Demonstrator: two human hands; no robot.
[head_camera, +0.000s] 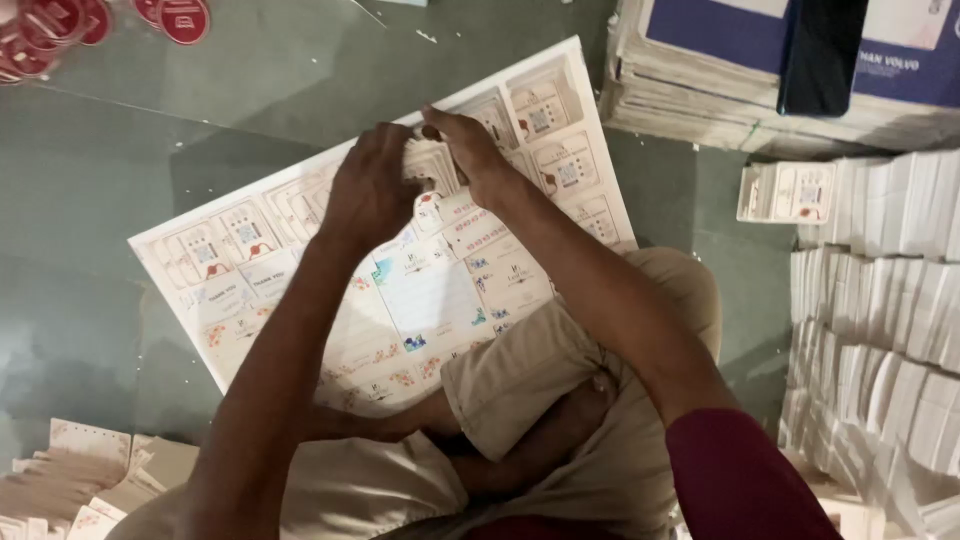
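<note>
Above the printed sheet (300, 270), left hand (365, 195) and right hand (470, 150) clamp one card stack (432, 162) together; keep edges squared, grip even.

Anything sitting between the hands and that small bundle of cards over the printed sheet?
Nothing visible. Both the left hand and the right hand are already on the bundle of cards, gripping it from either side above the printed sheet. Nothing else lies on the sheet around them.
</note>
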